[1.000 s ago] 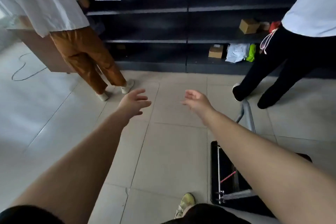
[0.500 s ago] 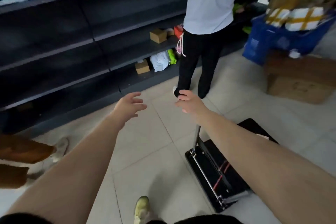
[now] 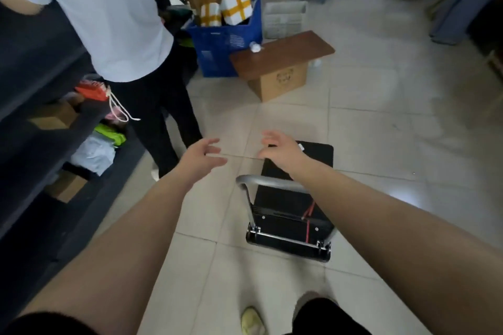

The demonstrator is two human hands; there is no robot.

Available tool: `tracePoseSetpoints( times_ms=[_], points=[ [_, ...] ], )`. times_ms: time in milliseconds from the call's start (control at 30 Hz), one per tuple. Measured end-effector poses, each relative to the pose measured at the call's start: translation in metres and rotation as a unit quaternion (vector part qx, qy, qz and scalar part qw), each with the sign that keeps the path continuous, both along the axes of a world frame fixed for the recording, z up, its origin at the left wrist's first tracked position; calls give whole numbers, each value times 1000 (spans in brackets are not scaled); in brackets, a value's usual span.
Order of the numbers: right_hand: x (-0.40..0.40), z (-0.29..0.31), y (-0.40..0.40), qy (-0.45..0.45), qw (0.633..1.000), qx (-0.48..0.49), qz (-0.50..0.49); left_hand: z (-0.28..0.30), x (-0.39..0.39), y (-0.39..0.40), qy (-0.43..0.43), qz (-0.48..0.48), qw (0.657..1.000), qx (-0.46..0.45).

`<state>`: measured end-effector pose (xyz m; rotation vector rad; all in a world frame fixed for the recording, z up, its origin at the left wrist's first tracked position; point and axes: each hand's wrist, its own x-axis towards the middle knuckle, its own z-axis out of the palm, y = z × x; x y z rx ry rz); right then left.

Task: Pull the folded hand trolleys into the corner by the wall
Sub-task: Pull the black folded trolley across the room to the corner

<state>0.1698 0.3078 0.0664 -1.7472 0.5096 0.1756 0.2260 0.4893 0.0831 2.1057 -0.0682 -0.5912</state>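
The pale tiled floor [image 3: 381, 122] is seen under everything. A dark shelf unit [image 3: 40, 128] is seen to the left of the hand trolley [image 3: 292, 198], with bags and small boxes kept on it. A person in a white shirt and black trousers [image 3: 122, 35] is seen standing between the shelf unit and the trolley, a little beyond it. A blue crate [image 3: 226, 43] full of parcels tied with yellow tape is set well beyond the trolley, and a cardboard box [image 3: 280, 81] with a brown board [image 3: 283, 49] laid on top is placed just beside the crate. A round mark is printed on the box, but it is too blurred to be read.

The trolley is laid flat on the floor. Its long side is pointed away from the camera, toward the box. Its silver handle [image 3: 269, 181] is seen over the black deck, with the hinge end nearest the camera. A red cord [image 3: 309, 215] is stretched across the deck.

The left hand [image 3: 202, 156] is held in the air just left of the trolley, fingers spread wide, with nothing held. The right hand [image 3: 281, 149] is held above the trolley's far end, also spread wide, with nothing gripped. A pale shoe [image 3: 251, 319] is seen nearer the camera than the trolley.
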Motion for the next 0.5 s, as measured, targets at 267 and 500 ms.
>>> tracePoseSetpoints(
  times_ms=[267, 500],
  points=[
    [-51, -24, -36, 93, 974, -204, 19, -26, -2, -60, 18, -154, 987, 40],
    [-62, -50, -50, 162, 917, -356, 82, -63, 3, -82, -23, -248, 952, 180]
  ],
)
